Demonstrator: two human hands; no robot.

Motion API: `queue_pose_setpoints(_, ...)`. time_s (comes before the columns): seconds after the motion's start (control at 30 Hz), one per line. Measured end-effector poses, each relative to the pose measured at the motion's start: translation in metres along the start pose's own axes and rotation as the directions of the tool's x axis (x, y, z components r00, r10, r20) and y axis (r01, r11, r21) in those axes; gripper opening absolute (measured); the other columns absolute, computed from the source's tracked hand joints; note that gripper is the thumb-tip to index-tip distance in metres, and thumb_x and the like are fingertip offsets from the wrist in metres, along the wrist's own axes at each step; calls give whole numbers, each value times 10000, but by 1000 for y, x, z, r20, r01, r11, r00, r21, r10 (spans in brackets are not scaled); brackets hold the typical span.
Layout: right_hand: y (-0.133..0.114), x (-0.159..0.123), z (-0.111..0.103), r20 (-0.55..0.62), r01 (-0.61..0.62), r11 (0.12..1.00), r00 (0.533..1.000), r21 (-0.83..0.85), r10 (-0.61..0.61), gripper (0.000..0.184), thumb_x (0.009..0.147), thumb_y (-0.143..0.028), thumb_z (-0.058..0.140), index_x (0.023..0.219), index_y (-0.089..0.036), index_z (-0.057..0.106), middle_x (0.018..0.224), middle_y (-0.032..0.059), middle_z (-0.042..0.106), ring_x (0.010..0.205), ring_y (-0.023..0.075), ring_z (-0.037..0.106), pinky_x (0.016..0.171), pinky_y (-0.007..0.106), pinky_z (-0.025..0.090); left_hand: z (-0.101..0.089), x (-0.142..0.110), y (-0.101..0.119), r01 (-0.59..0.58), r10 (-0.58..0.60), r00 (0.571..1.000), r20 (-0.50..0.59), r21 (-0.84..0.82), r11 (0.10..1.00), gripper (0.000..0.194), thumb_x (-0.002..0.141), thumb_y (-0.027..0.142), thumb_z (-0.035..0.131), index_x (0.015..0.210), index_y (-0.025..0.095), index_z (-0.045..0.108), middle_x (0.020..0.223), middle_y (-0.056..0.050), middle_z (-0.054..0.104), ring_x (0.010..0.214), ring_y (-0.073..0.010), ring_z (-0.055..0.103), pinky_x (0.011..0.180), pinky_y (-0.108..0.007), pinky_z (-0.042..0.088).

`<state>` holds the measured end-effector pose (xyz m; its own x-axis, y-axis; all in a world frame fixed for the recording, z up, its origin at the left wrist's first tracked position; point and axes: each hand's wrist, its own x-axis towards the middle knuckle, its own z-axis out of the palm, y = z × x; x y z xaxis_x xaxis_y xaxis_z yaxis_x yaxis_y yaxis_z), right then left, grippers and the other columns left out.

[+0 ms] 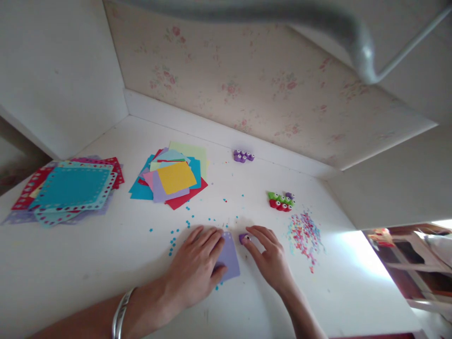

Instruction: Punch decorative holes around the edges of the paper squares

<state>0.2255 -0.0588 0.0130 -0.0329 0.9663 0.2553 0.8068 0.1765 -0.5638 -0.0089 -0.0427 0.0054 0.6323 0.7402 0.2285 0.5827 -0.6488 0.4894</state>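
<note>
A purple sheet of paper [229, 258] lies on the white table, with a few small punched holes near its far edge. My left hand [199, 263] rests flat across the sheet's left part, fingers stretched out, and hides that side of it. Just right of the paper, my right hand [270, 256] pinches a small purple paper punch [243, 238] between thumb and fingers. The punch stands apart from the sheet. Small blue star cut-outs [173, 240] are scattered left of and beyond my left hand.
Coloured paper sheets [176, 176] lie in a loose pile at the back. A stack of punched sheets [76, 186] is at far left. Purple punches [243, 156] stand near the wall; green and red punches [281, 201] are at right, beyond a confetti heap [305, 235]. A grey metal bar [282, 14] crosses overhead.
</note>
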Motion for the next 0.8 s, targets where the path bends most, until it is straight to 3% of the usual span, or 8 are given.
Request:
queue_pose_setpoints(0.13,-7,2,-8,73,-34,997,997,68,29,212,944,-361,591,996,-255,767,1013,75,723,885,220,696,780,355,608,-1,2,-1,26,-27,1000,13,42,999,428,918,420,600,1280,193,587,1384,-95,564,1305,-286,465,1144,-495,292)
queue_pose_setpoints(0.23,-4,7,-17,96,-105,979,991,175,89,199,932,-362,606,954,-267,779,991,54,738,883,210,703,767,331,600,-1,3,-4,26,-27,999,19,84,996,404,931,411,585,1275,199,594,1392,-101,555,1305,-289,461,1130,-499,307)
queue_pose_setpoints(0.33,10,16,-31,33,-206,928,978,309,206,176,867,-384,680,932,-258,786,965,47,759,888,224,714,780,355,598,1,4,-9,-13,10,1000,22,126,992,398,933,398,586,1279,200,589,1403,-107,545,1297,-296,470,1106,-513,327)
queue_pose_setpoints(0.47,42,40,-58,-130,-321,850,905,417,405,295,780,-409,753,994,-209,776,976,75,770,915,247,715,804,390,582,6,4,-16,-63,60,998,18,160,985,389,939,395,577,1279,206,582,1407,-102,545,1282,-291,488,1084,-516,344)
queue_pose_setpoints(0.53,62,57,-75,-222,-327,870,878,370,424,357,770,-433,749,1019,-179,770,977,97,769,890,248,713,767,377,573,8,4,-18,-75,74,997,13,172,982,400,939,401,575,1288,205,575,1410,-104,543,1281,-288,489,1084,-514,343)
queue_pose_setpoints(0.6,85,77,-91,-281,-353,912,872,209,402,431,796,-478,694,1058,-142,758,933,114,771,776,239,712,656,347,556,10,3,-19,-78,79,997,3,185,980,400,939,410,572,1287,210,578,1411,-102,543,1280,-287,490,1082,-510,345)
queue_pose_setpoints(0.7,118,104,-107,-270,-401,916,884,-21,381,481,805,-508,641,1064,-119,756,841,111,772,663,234,695,554,316,507,12,3,-20,-78,82,997,-8,200,977,390,947,425,557,1280,225,585,1414,-89,543,1276,-284,492,1077,-499,351)
queue_pose_setpoints(0.8,145,125,-111,-239,-390,908,906,-151,350,361,789,-450,646,983,-177,783,803,78,773,735,252,708,636,325,510,11,3,-20,-81,85,996,-12,205,975,393,950,440,551,1280,230,589,1413,-81,548,1273,-282,497,1073,-491,357)
